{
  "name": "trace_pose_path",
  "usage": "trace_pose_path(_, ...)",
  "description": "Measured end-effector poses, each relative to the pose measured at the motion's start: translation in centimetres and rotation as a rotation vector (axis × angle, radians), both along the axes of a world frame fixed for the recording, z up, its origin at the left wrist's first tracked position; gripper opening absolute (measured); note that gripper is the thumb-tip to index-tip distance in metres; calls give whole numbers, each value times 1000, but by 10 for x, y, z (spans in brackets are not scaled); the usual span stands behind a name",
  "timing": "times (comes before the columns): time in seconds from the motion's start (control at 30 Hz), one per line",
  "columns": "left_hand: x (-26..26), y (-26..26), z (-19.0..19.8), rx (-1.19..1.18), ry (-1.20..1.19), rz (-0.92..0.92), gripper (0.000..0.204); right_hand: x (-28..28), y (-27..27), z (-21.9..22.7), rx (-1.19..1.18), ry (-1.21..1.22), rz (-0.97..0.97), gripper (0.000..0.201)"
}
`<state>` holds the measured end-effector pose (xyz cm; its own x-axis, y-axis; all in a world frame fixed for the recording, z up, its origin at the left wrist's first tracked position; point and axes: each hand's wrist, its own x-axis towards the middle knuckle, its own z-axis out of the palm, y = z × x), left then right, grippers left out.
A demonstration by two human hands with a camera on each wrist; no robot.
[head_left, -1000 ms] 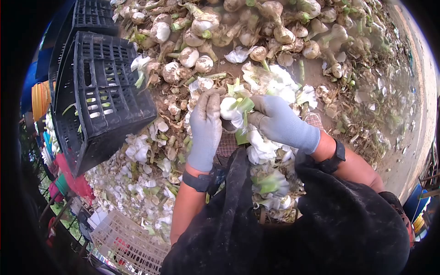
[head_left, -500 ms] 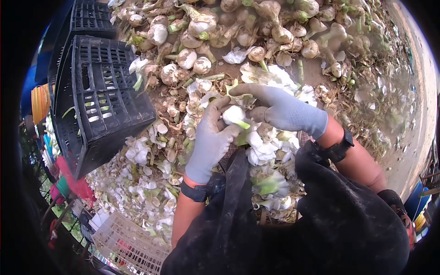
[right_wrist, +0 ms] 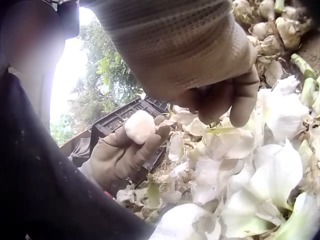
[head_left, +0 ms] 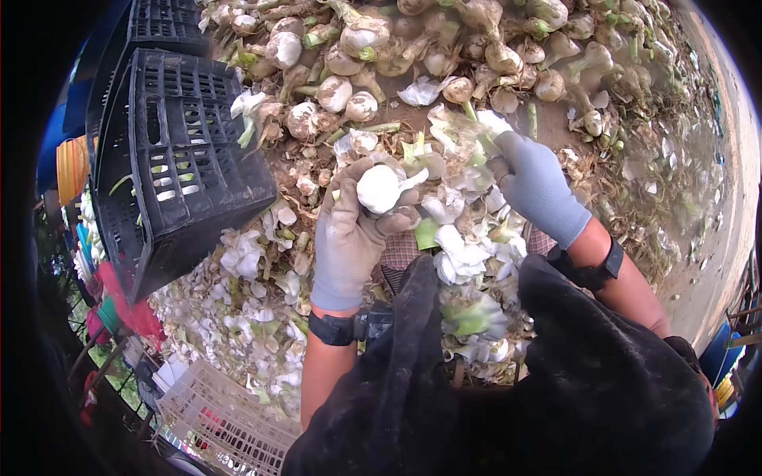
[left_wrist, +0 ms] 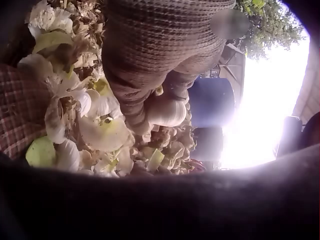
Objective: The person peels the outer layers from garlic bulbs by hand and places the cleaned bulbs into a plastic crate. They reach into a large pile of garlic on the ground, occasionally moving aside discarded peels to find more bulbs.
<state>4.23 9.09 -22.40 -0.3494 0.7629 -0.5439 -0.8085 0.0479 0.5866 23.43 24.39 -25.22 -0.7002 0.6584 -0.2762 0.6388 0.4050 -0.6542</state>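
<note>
My left hand point(head_left: 355, 226), in a grey glove, grips a peeled white garlic bulb point(head_left: 379, 188) between thumb and fingers. The same bulb point(right_wrist: 139, 126) shows in the right wrist view, and it sits under the curled glove as bulb point(left_wrist: 167, 111) in the left wrist view. My right hand point(head_left: 533, 184), also gloved, has pulled away to the right. Its fingers point(right_wrist: 235, 102) are curled and pinch a strip of white and green skin point(head_left: 475, 136) over the peel heap.
A black crate point(head_left: 178, 170) lies tipped at the left, a white crate point(head_left: 214, 420) below it. Unpeeled garlic bulbs point(head_left: 444, 47) are piled at the top. Loose white and green skins point(head_left: 468, 262) cover the ground and my lap.
The hands have parted: the right hand moved up and right, tearing skin off, while the left hand turned the bulb upward, now bare and white.
</note>
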Motion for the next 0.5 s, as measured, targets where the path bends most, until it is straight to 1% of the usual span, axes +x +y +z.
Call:
trace_pose_path(0.03, -6, -4, -2, 75, -169, -14, 37, 3, 2, -4, 15, -19, -22, 14)
trace_pose_path(0.07, -7, -6, -5, -75, -112, 26, 45, 4, 0, -4, -21, 117, 49, 16)
trace_pose_path(0.1, -8, -6, -5, -73, -106, 26, 45, -5, -6, 2, -18, 123, 50, 16)
trace_pose_path(0.17, -7, -5, -4, -114, -33, 1, 43, -33, -22, 19, 52, 419, 41, 24)
trace_pose_path(0.2, -5, -1, 5, -111, 24, -51, 40, -43, -23, 23, 56, 418, 46, 24)
trace_pose_path(0.23, -4, -1, 10, -107, 26, -46, 40, -51, -23, 27, -40, 331, 143, 24)
trace_pose_path(0.27, -4, -1, 14, -173, 190, -74, 39, -59, -23, 31, -134, 245, 237, 24)
trace_pose_path(0.3, -8, 1, 20, -238, 360, -102, 38, -67, -22, 35, -76, 117, 417, 24)
trace_pose_path(0.33, -16, 6, 30, -136, 351, 114, 36, -70, -24, 37, -84, 101, 559, 23)
trace_pose_path(0.37, -35, 7, 42, -87, 202, 434, 39, -71, -26, 39, -95, 78, 702, 23)
trace_pose_path(0.4, -66, -9, 53, 471, 127, 260, 40, -72, -28, 37, -165, 131, 672, 22)
trace_pose_path(0.43, -86, -9, 74, 683, -96, 294, 46, -77, -27, 32, -163, 130, 683, 22)
trace_pose_path(0.47, -87, -4, 101, 697, -207, 354, 53, -86, -19, 24, 53, 158, 568, 21)
trace_pose_path(0.5, -92, -3, 110, 686, -227, 332, 57, -99, -11, 15, 265, 192, 442, 21)
